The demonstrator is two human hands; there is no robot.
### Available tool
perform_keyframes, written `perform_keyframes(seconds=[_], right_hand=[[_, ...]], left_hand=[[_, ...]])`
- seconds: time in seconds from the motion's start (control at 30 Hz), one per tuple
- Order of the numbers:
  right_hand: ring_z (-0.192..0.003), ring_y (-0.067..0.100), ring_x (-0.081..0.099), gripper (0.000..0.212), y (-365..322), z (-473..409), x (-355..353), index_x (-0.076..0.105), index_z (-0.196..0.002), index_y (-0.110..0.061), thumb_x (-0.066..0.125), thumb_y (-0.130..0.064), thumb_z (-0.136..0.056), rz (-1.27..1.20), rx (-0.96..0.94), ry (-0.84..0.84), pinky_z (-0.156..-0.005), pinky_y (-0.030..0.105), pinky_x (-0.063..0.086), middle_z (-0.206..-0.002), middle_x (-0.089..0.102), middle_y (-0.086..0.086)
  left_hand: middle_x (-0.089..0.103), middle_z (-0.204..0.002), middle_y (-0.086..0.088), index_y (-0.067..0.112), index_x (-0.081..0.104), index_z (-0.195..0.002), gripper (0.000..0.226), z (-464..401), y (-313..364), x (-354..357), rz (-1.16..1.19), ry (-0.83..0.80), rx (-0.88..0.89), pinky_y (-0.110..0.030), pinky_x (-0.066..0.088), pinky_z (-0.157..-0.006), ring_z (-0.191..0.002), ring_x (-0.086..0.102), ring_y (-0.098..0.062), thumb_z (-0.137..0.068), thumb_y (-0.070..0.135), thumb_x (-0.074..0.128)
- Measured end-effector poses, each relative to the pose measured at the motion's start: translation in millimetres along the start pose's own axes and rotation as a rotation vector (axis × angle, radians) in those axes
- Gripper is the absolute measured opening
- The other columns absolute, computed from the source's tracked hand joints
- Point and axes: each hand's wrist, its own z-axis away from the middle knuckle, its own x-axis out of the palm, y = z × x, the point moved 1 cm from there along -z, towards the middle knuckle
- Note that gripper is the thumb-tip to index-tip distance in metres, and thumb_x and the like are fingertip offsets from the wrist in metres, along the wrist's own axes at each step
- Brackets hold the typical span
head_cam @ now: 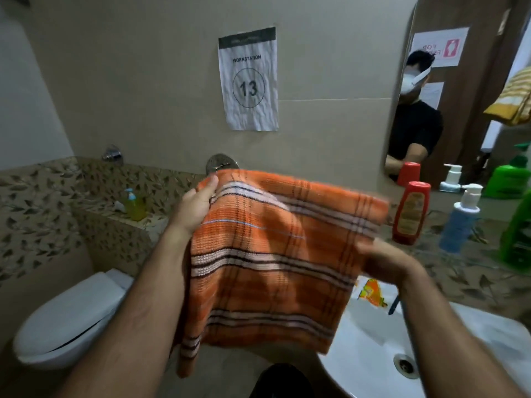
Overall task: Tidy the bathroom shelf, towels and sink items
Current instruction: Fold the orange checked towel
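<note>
An orange woven towel with white and dark brown stripes (267, 254) hangs in the air between both hands, in front of the beige tiled wall and above the left edge of the white ceramic sink (373, 349). The left hand (198, 205) grips the towel's upper left corner, thumb on top and fingers curled behind the cloth. The right hand (382, 259) is blurred; it touches the towel's right edge, but I cannot tell whether its grip is closed on the cloth.

On the leaf-patterned stone desk (459, 271) to the right stand a red squeeze bottle (411, 214), a blue pump bottle with a white top (462, 219) and a green bottle (517, 234), close together. An orange and yellow packet (370, 291) lies on the sink rim just under the right hand. A white toilet with its lid down (69, 317) sits at lower left.
</note>
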Motion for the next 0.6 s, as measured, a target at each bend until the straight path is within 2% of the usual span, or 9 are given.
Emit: perform_keyframes(seconds=[0.07, 0.13, 0.23, 0.33, 0.4, 0.47, 0.53, 0.6], right_hand=[[-0.104, 0.033, 0.069, 0.106, 39.4, -3.7, -2.0, 0.058, -0.129, 0.000, 0.100, -0.033, -0.037, -0.021, 0.039, 0.049, -0.081, 0.038, 0.059, -0.121, 0.067, 0.022], [-0.104, 0.034, 0.069, 0.093, 51.0, -9.1, -3.3, 0.058, -0.128, 0.002, 0.096, -0.033, -0.051, -0.067, 0.008, 0.139, -0.083, 0.039, 0.059, -0.123, 0.065, 0.024], [-0.088, 0.030, 0.073, 0.051, 31.3, -16.2, 2.7, 0.059, -0.124, 0.003, 0.067, -0.022, -0.081, -0.214, -0.055, 0.223, -0.073, 0.038, 0.061, -0.106, 0.072, 0.021], [-0.081, 0.029, 0.073, 0.028, 12.4, -27.8, 9.9, 0.061, -0.116, 0.000, 0.052, -0.014, -0.094, -0.252, -0.054, 0.205, -0.068, 0.038, 0.061, -0.097, 0.074, 0.019], [-0.077, 0.028, 0.073, 0.025, 11.8, -36.3, 16.3, 0.060, -0.115, 0.003, 0.051, -0.011, -0.097, -0.185, 0.009, 0.258, -0.065, 0.036, 0.061, -0.091, 0.074, 0.018], [-0.074, 0.028, 0.071, 0.026, 21.9, -43.5, 17.6, 0.058, -0.116, 0.006, 0.053, -0.010, -0.096, -0.138, 0.085, 0.324, -0.064, 0.036, 0.059, -0.089, 0.071, 0.019], [-0.073, 0.028, 0.067, 0.028, 31.5, -44.2, 14.9, 0.055, -0.118, 0.006, 0.051, -0.012, -0.098, -0.177, 0.164, 0.362, -0.060, 0.034, 0.058, -0.089, 0.067, 0.020], [-0.073, 0.029, 0.068, 0.026, 35.2, -43.0, 9.2, 0.056, -0.115, 0.004, 0.049, -0.015, -0.099, -0.250, 0.222, 0.366, -0.056, 0.035, 0.060, -0.088, 0.068, 0.021]], left_hand=[[0.066, -0.089, -0.003, 0.010, 0.066, -0.094, 0.030, -0.1, -8.1, 5.4, -0.010, -0.064, -0.080, -0.013, 0.047, -0.065, -0.073, 0.064, -0.009, -0.095, 0.038, 0.056], [0.072, -0.085, -0.007, 0.007, 0.073, -0.084, 0.039, -2.7, -19.7, 1.7, 0.099, -0.181, -0.187, -0.017, 0.053, -0.063, -0.063, 0.067, -0.010, -0.095, 0.038, 0.053], [0.075, -0.089, -0.013, 0.007, 0.078, -0.089, 0.068, -3.2, -30.1, -19.9, 0.469, -0.287, -0.268, -0.032, 0.060, -0.064, -0.077, 0.073, -0.021, -0.097, 0.057, 0.033], [0.070, -0.113, -0.019, 0.013, 0.079, -0.095, 0.091, 4.4, -66.8, -29.5, 0.570, -0.247, -0.333, -0.040, 0.060, -0.067, -0.093, 0.072, -0.028, -0.088, 0.076, 0.015], [0.066, -0.120, -0.022, 0.014, 0.079, -0.097, 0.096, 18.1, -105.4, -23.0, 0.527, -0.271, -0.472, -0.043, 0.060, -0.069, -0.097, 0.071, -0.031, -0.083, 0.080, 0.011], [0.065, -0.119, -0.025, 0.007, 0.077, -0.102, 0.102, 32.4, -133.2, -17.5, 0.497, -0.345, -0.638, -0.047, 0.060, -0.074, -0.101, 0.069, -0.037, -0.079, 0.083, 0.013], [0.065, -0.118, -0.028, 0.000, 0.072, -0.109, 0.103, 36.4, -144.3, -19.3, 0.535, -0.392, -0.672, -0.049, 0.059, -0.075, -0.102, 0.067, -0.040, -0.078, 0.083, 0.019], [0.065, -0.120, -0.026, 0.001, 0.072, -0.110, 0.100, 35.3, -143.1, -28.1, 0.621, -0.366, -0.614, -0.048, 0.059, -0.077, -0.105, 0.066, -0.038, -0.077, 0.083, 0.024]])
